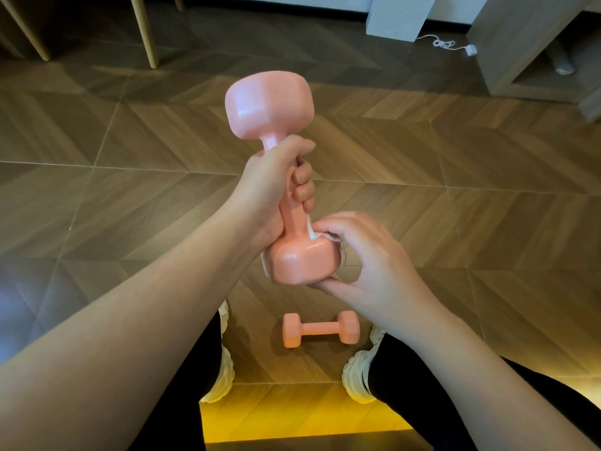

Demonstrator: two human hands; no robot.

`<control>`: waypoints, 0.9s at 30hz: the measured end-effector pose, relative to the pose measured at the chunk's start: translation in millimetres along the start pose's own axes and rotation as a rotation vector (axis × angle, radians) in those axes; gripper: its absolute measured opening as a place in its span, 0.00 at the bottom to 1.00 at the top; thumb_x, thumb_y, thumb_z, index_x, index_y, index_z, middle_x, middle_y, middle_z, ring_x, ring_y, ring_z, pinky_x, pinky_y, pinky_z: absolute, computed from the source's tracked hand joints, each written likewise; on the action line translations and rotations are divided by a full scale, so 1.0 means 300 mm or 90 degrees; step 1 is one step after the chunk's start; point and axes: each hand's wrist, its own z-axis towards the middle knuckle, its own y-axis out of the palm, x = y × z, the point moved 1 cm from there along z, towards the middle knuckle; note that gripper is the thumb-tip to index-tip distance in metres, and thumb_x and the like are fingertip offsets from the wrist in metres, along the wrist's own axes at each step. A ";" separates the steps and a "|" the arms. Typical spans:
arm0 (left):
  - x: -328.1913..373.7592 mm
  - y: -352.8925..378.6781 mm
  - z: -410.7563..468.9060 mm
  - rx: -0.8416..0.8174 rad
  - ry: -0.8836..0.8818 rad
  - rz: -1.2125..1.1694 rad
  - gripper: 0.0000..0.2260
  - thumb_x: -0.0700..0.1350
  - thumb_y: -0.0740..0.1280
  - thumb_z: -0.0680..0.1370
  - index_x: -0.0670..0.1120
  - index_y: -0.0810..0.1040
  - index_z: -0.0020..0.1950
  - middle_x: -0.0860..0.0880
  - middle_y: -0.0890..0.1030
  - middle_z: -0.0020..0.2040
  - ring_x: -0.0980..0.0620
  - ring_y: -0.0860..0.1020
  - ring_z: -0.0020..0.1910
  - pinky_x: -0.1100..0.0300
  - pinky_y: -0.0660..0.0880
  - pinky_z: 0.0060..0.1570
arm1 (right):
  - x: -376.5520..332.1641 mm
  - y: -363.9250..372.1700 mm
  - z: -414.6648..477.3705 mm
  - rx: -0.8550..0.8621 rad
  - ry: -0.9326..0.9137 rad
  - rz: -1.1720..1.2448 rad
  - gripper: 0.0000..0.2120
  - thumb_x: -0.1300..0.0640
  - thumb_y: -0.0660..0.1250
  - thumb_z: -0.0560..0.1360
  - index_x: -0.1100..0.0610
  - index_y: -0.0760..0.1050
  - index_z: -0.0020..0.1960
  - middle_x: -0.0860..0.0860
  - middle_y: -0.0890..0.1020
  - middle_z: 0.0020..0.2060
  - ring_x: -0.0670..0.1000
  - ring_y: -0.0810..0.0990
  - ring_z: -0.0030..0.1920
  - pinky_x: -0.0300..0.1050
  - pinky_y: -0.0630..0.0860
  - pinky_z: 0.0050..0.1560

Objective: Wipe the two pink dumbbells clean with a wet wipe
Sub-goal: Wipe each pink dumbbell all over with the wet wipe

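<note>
My left hand (276,193) grips the handle of a pink dumbbell (270,105) held nearly upright in front of me. My right hand (364,255) wraps around the dumbbell's lower head and presses a white wet wipe (312,232) against it; only a small edge of the wipe shows between fingers and head. The second pink dumbbell (320,328) lies on its side on the floor between my feet.
Wood-pattern tile floor (455,164) all around. My white shoes (357,375) and black-clad legs flank the floor dumbbell. Wooden chair legs (146,30) stand at the far left, a grey cabinet (520,47) and a white cord with plug (455,45) at the far right.
</note>
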 end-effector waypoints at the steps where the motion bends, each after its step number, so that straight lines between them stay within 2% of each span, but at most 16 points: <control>1: -0.004 0.000 -0.001 0.000 0.003 0.011 0.15 0.43 0.64 0.78 0.48 0.65 0.33 0.52 0.64 0.25 0.54 0.61 0.22 0.62 0.62 0.25 | 0.005 0.005 0.004 -0.019 0.011 -0.021 0.28 0.51 0.80 0.66 0.55 0.75 0.62 0.46 0.77 0.58 0.47 0.74 0.61 0.54 0.72 0.63; 4: -0.015 0.005 -0.003 -0.001 0.007 0.039 0.14 0.43 0.65 0.77 0.48 0.65 0.33 0.52 0.64 0.25 0.54 0.61 0.22 0.62 0.63 0.25 | 0.020 0.012 0.008 -0.028 0.012 -0.082 0.28 0.49 0.80 0.64 0.56 0.76 0.60 0.48 0.80 0.56 0.49 0.75 0.60 0.56 0.65 0.71; 6: -0.015 0.009 -0.003 -0.005 0.005 0.041 0.14 0.43 0.64 0.78 0.48 0.65 0.34 0.52 0.64 0.25 0.54 0.61 0.22 0.62 0.63 0.24 | 0.019 0.009 0.001 0.032 -0.003 -0.103 0.26 0.48 0.81 0.63 0.57 0.77 0.55 0.48 0.80 0.51 0.48 0.76 0.57 0.50 0.63 0.71; 8: -0.011 0.009 0.001 -0.009 0.002 0.032 0.13 0.43 0.64 0.78 0.49 0.65 0.35 0.52 0.64 0.25 0.54 0.61 0.22 0.62 0.63 0.23 | 0.015 0.011 -0.004 0.054 -0.005 -0.083 0.26 0.47 0.80 0.63 0.57 0.77 0.55 0.48 0.80 0.50 0.46 0.75 0.55 0.46 0.65 0.67; 12: -0.023 0.015 0.002 -0.021 -0.013 0.068 0.14 0.43 0.64 0.77 0.49 0.65 0.34 0.52 0.63 0.25 0.54 0.61 0.22 0.62 0.62 0.24 | 0.016 0.027 0.014 -0.072 0.042 -0.042 0.28 0.46 0.79 0.66 0.57 0.75 0.60 0.48 0.79 0.54 0.47 0.73 0.57 0.48 0.70 0.59; 14: -0.024 0.023 0.003 -0.033 -0.014 0.078 0.14 0.43 0.64 0.78 0.49 0.65 0.34 0.52 0.63 0.25 0.54 0.61 0.22 0.63 0.62 0.24 | 0.019 0.025 0.014 -0.036 0.029 -0.068 0.27 0.47 0.80 0.64 0.58 0.77 0.56 0.50 0.80 0.51 0.49 0.75 0.54 0.46 0.70 0.58; 17: -0.009 0.023 0.011 -0.037 -0.013 0.053 0.13 0.43 0.63 0.78 0.49 0.64 0.35 0.52 0.63 0.25 0.54 0.61 0.22 0.63 0.63 0.24 | 0.017 0.016 0.005 0.046 0.012 -0.078 0.26 0.48 0.81 0.63 0.58 0.77 0.54 0.49 0.80 0.50 0.47 0.74 0.53 0.37 0.66 0.56; 18: -0.006 0.020 0.012 -0.037 -0.017 0.044 0.13 0.43 0.63 0.78 0.49 0.64 0.35 0.52 0.62 0.25 0.54 0.61 0.22 0.63 0.62 0.24 | 0.019 0.017 0.009 0.027 0.021 -0.060 0.26 0.48 0.80 0.63 0.58 0.76 0.55 0.49 0.79 0.51 0.47 0.74 0.54 0.40 0.68 0.57; 21: -0.016 0.022 0.008 -0.054 -0.034 0.048 0.14 0.43 0.63 0.78 0.49 0.64 0.34 0.52 0.62 0.25 0.54 0.60 0.22 0.63 0.62 0.24 | 0.023 0.027 0.022 -0.064 0.053 -0.031 0.25 0.54 0.80 0.65 0.58 0.76 0.57 0.49 0.79 0.52 0.50 0.76 0.55 0.55 0.72 0.61; 23: -0.013 0.031 0.006 -0.073 -0.037 0.047 0.14 0.42 0.62 0.78 0.49 0.63 0.34 0.52 0.62 0.25 0.54 0.60 0.21 0.63 0.62 0.23 | 0.026 0.023 0.021 -0.023 0.030 -0.076 0.23 0.54 0.80 0.64 0.57 0.76 0.55 0.49 0.80 0.50 0.51 0.77 0.55 0.57 0.68 0.67; 25: 0.005 0.035 0.009 -0.086 -0.033 0.027 0.14 0.42 0.61 0.79 0.49 0.62 0.35 0.53 0.61 0.24 0.55 0.60 0.21 0.63 0.62 0.23 | 0.023 0.010 0.015 0.061 0.012 -0.078 0.23 0.51 0.79 0.63 0.57 0.76 0.53 0.49 0.80 0.48 0.49 0.76 0.53 0.49 0.66 0.67; 27: 0.021 0.033 0.009 -0.098 -0.028 0.003 0.14 0.42 0.60 0.79 0.49 0.62 0.34 0.53 0.61 0.24 0.55 0.59 0.21 0.63 0.62 0.22 | 0.019 0.000 0.014 0.071 0.009 -0.031 0.23 0.47 0.77 0.64 0.55 0.74 0.54 0.45 0.77 0.49 0.45 0.75 0.52 0.42 0.68 0.59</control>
